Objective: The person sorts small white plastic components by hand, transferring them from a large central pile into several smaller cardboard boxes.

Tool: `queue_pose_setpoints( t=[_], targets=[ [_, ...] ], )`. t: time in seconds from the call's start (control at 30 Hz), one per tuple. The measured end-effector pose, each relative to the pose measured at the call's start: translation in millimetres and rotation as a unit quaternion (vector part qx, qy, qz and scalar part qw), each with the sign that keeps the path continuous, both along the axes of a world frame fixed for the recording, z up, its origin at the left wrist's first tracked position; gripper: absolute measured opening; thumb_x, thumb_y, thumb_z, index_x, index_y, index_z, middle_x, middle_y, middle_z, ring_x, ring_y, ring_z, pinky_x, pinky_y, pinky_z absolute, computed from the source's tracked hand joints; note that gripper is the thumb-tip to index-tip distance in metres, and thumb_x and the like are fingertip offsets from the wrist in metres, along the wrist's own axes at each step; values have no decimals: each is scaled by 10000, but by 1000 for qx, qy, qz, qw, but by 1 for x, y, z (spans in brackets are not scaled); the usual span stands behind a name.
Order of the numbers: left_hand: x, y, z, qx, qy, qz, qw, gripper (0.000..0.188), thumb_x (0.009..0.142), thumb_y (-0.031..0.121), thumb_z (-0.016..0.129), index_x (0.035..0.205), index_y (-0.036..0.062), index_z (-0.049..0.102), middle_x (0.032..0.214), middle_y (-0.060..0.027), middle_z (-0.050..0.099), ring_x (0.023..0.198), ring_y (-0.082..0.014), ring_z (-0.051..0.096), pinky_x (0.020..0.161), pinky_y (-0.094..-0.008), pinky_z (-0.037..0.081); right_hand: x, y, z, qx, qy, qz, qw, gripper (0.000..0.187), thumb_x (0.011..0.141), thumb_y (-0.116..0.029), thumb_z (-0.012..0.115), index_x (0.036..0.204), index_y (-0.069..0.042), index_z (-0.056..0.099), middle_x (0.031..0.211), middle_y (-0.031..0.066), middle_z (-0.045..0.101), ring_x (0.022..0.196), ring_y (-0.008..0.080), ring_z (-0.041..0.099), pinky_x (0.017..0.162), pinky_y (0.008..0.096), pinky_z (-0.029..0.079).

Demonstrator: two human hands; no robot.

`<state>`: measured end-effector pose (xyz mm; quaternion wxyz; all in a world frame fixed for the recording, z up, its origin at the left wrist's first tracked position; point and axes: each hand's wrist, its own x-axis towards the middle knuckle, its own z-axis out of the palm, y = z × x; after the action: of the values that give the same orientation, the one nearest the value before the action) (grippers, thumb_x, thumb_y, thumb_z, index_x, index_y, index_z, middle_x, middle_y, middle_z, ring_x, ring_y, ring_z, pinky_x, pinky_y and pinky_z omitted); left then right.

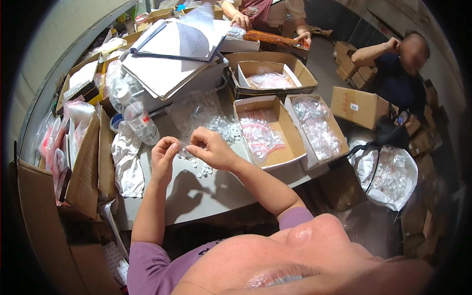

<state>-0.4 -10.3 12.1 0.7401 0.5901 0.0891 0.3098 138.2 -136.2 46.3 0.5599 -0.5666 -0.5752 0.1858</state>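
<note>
Above the table (211, 199), my left hand (164, 156) and my right hand (214, 149) meet, each in a pinch. Between their fingertips is a small clear plastic bag (184, 149); its contents are too small to make out. Under my hands lie several loose small whitish pieces (205, 170). Just beyond, a large clear bag (199, 110) lies with a heap of similar pieces (223, 129) at its mouth. To the right, an open cardboard box (293, 139) contains small filled bags with red edges (260, 133).
Another box of filled bags (318, 130) adjoins it. On the left stand a plastic bottle (141, 120), a crumpled white cloth (129, 160) and upright cartons (83, 169). Papers (167, 64) top a grey bin. Two people are nearby; a white sack (391, 174) stands right of the table.
</note>
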Motion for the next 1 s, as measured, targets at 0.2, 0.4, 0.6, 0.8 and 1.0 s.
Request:
queue_pose_setpoints(
  t=[0.2,0.4,0.6,0.8,1.0],
  targets=[
    [1,2,-4,28,-11,44,999,145,862,130,597,944,16,566,844,-9,556,774,-78,496,725,-219,391,12,-46,25,132,-55,-125,982,102,785,-39,662,782,2,569,849,81,581,739,135,569,649,250,467],
    [7,1,-4,31,-14,31,999,141,856,112,606,953,19,563,838,0,555,767,-72,493,715,-211,390,86,-178,31,101,-83,-456,880,62,817,-32,627,782,-9,582,733,19,610,652,81,541,618,234,457],
    [11,-1,-3,30,-5,35,999,128,864,117,592,949,27,560,823,-5,553,749,-77,490,700,-218,388,127,-246,8,-135,-196,-638,733,203,758,-164,693,775,-1,573,788,129,619,746,270,613,686,353,471],
    [10,1,-14,27,-25,2,999,169,851,89,624,991,28,551,873,2,554,786,-67,515,710,-201,419,95,-200,5,-67,-321,-528,783,191,751,-157,672,838,-1,604,815,147,623,789,338,587,705,398,457],
    [8,-6,-6,40,-22,15,999,163,852,75,622,985,18,546,864,10,547,772,-53,502,688,-194,413,114,-131,3,-369,-335,-303,812,283,717,-109,657,977,-6,615,917,190,647,862,353,622,744,416,491]
  ],
)
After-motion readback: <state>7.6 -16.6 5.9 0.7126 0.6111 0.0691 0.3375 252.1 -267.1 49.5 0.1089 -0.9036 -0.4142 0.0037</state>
